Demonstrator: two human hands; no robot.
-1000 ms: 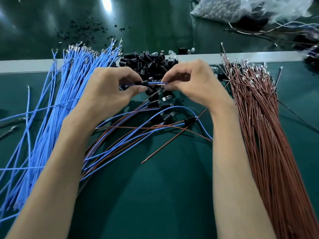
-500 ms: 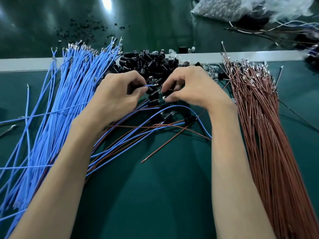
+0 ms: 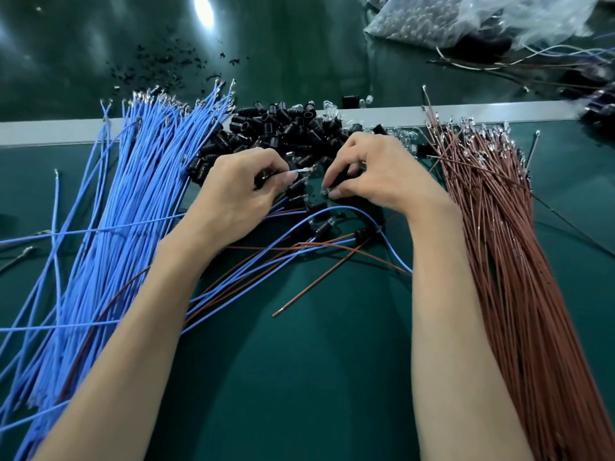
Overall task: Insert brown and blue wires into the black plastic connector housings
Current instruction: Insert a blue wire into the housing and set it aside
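On the dark green work mat (image 3: pixel 299 377), the left hand (image 3: pixel 239 194) pinches the tip of a thin blue wire (image 3: pixel 302 170) between thumb and forefinger, its other fingers curled under. The wire's end points right, towards the right hand (image 3: pixel 376 174). That hand's fingers are curled down, thumb and forefinger pinching a small dark piece (image 3: pixel 336 185) that is too hidden to name. Just beyond both hands lies the loose heap of black plastic connector housings (image 3: pixel 283 128), against a pale strip (image 3: pixel 50 129). A fanned bundle of blue wires (image 3: pixel 133 201) lies at the left and a bundle of brown wires (image 3: pixel 499 234) at the right. Wired blue-and-brown assemblies (image 3: pixel 316 237) lie between the forearms. At the far right, a clear plastic bag (image 3: pixel 432 18) holds many small rounded clear parts.
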